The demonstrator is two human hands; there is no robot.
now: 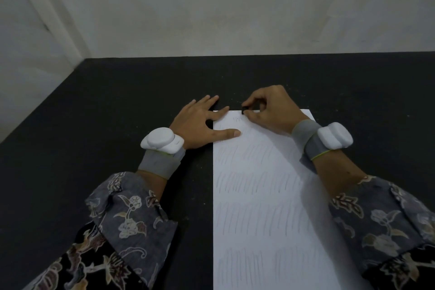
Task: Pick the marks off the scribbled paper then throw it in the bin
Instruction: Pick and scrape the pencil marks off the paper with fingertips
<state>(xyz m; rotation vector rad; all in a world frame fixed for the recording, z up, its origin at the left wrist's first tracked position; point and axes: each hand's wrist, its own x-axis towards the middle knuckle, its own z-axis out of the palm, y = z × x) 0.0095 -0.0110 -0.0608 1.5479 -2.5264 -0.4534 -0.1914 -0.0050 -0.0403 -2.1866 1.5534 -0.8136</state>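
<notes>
I see the left hand (200, 122) lying flat, fingers straight, pressing the scribbled paper (263, 195) onto the black table (106, 125). The right hand (270, 110) pinches a small dark eraser (244, 109) at the paper's far edge.

No readable text, labels or numbers anywhere; the paper (263, 195) carries only faint pencil scribble rows, not letters.

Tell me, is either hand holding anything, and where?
The right hand pinches a small black eraser by its sides at the paper's far edge. The left hand holds nothing, pressing flat on the paper.
</notes>
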